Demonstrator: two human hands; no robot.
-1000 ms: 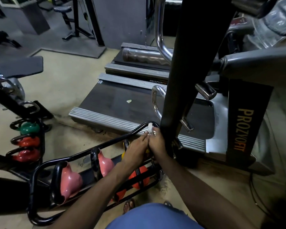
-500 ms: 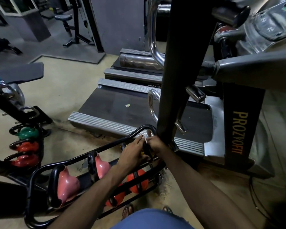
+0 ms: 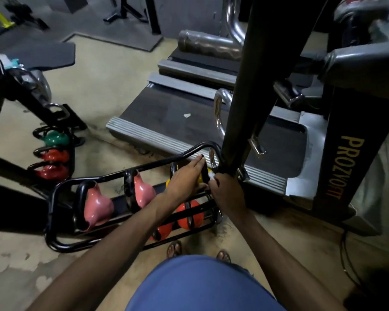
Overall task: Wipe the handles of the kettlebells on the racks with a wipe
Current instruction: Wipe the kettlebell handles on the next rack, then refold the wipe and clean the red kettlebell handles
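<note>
Our left hand (image 3: 186,178) lies with fingers (image 3: 197,162) straight against the black handle (image 3: 204,170) of the yellow kettlebell (image 3: 200,179), steadying it at the right end of the rack (image 3: 202,144). Our right hand (image 3: 226,191) curls round the white wipe (image 3: 211,175), pressed to that handle's side. We judge it best to wrap the wipe round the bar and slide along its whole arch, keeping the bell from rocking.

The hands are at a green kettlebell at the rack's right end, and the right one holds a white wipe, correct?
No: the head view shows that kettlebell is yellow, not green. It is at the rack's right end, and the right hand holds a white wipe.
</note>
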